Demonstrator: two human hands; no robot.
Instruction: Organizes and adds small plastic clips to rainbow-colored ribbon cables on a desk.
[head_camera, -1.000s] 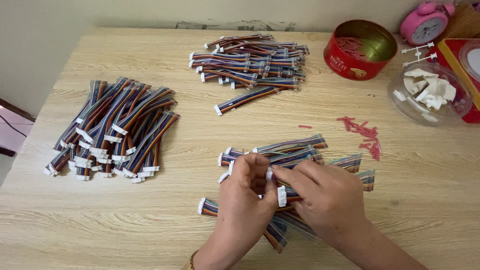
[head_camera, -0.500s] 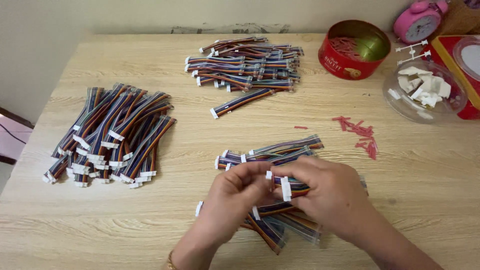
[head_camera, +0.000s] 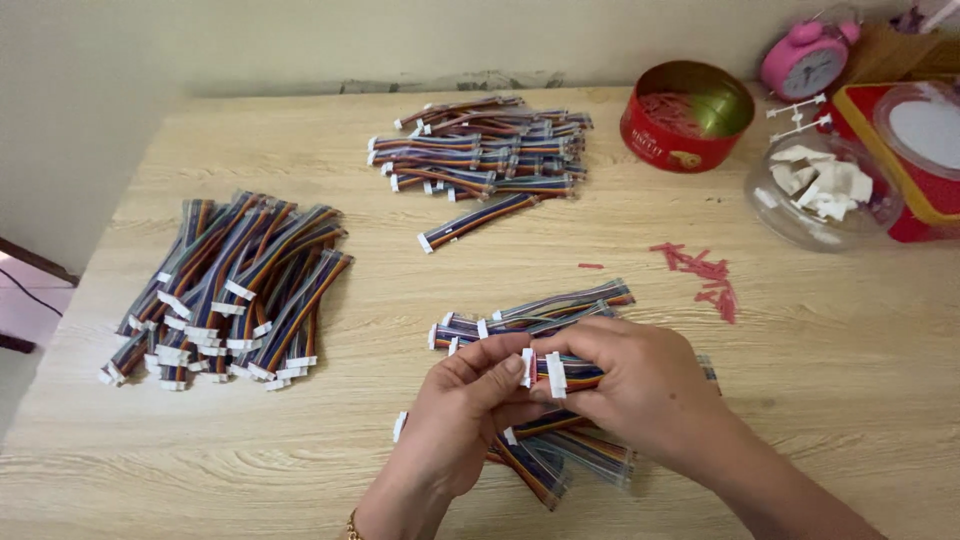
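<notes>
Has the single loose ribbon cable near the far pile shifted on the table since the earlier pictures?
No. The loose cable lies just below the far pile, angled the same way and equally near it as before; only the camera view shifted.

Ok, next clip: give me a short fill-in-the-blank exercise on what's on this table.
1. The left hand and right hand both pinch a cable with ____ connectors.
2. The tin at the back is round and ____.
3. The alarm clock in the far corner is ____.
4. The largest pile of cables lies to the person's ____.

Missing words: white; red; pink; left
</notes>
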